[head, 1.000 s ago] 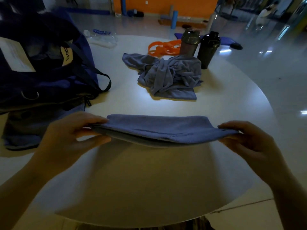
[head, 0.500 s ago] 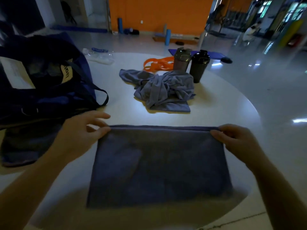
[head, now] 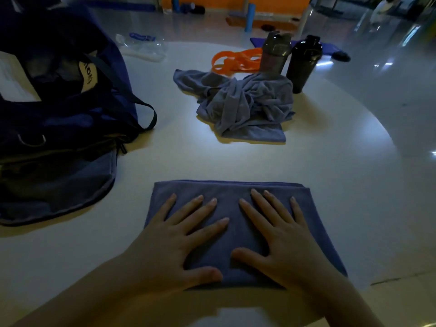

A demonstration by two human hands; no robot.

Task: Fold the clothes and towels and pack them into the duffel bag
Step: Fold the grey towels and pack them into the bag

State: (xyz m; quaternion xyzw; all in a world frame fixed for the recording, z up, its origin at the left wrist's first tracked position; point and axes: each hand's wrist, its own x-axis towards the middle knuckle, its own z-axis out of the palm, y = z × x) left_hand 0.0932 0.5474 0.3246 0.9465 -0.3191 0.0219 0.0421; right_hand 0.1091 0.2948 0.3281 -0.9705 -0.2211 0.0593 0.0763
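Folded towel lies under both flat, spread hands.

We stand at a round white worktop whose glossy surface catches a bright glare near its middle, while its near part lies in shadow. Beyond it we see a pale, polished floor mirroring streaks of light on the right. At the far end runs an orange wall, with two blue upright rollers standing before it and a low wooden platform beside them. A blue mat lies on the floor behind the worktop. The room is dim overall, its far right side too blurred to make out
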